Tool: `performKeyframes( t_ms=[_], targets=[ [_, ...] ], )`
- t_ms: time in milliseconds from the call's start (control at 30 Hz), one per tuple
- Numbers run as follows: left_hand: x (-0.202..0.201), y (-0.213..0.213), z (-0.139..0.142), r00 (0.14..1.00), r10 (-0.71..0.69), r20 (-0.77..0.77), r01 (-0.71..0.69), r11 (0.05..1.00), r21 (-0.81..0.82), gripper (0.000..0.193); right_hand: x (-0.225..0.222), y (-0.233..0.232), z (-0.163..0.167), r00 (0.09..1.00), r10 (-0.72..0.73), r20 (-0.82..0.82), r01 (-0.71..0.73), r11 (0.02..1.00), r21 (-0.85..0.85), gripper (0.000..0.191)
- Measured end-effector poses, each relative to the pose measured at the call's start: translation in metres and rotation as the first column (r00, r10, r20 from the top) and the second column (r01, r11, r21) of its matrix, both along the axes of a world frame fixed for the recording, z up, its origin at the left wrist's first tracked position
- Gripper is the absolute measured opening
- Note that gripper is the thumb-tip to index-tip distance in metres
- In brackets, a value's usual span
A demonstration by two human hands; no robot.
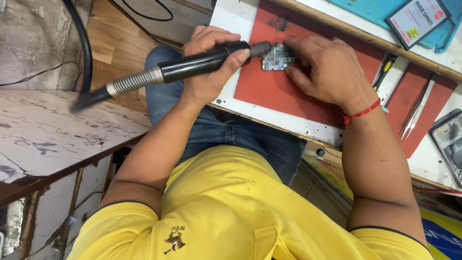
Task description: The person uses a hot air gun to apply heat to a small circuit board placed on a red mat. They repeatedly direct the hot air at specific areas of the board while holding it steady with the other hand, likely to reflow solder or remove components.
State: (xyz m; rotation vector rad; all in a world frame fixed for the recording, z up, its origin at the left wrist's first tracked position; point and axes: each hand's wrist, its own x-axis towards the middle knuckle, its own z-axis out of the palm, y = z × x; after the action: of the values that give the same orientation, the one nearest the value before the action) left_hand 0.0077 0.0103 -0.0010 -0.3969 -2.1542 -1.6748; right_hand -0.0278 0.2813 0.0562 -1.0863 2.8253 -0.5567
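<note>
Left hand (209, 58) grips my black hot-air wand (192, 65), nozzle at the small circuit board (278, 58); right hand (327, 72) pinches that board near the red mat's (284, 94) upper edge.

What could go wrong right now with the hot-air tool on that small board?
1. The fingers of the right hand pinch the circuit board right beside the nozzle of the hot-air tool, so a burn seems possible.
2. The board is held only by fingertips on the red mat; it may shift.
3. The tool's hose trails off the bench from the left hand and might snag.
</note>
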Motion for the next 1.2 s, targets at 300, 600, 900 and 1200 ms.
performKeyframes(
  t_ms=[300,600,900,1200],
  targets=[
    [-0.0008,-0.0028,-0.0056,0.995,-0.090,-0.048,0.089,0.996,-0.024,0.037,0.0007,0.0021,-0.0021,1.000,-0.004,-0.025,0.004,1.000,0.000,0.044],
    [-0.0006,-0.0010,-0.0062,0.977,-0.201,-0.070,0.198,0.979,-0.037,0.033,0.0008,0.0062,0.0008,0.996,-0.060,-0.065,0.061,0.998,0.021,0.043],
    [0.0016,0.0007,-0.0048,0.988,-0.130,-0.081,0.125,0.990,-0.066,0.034,0.0004,0.0041,-0.0018,0.998,-0.043,-0.038,0.043,0.999,0.016,0.040],
    [0.0000,-0.0003,-0.0109,0.996,-0.034,-0.079,0.035,0.999,0.011,0.037,0.0003,0.0027,-0.0016,1.000,-0.017,-0.026,0.016,1.000,-0.012,0.034]
  ],
)
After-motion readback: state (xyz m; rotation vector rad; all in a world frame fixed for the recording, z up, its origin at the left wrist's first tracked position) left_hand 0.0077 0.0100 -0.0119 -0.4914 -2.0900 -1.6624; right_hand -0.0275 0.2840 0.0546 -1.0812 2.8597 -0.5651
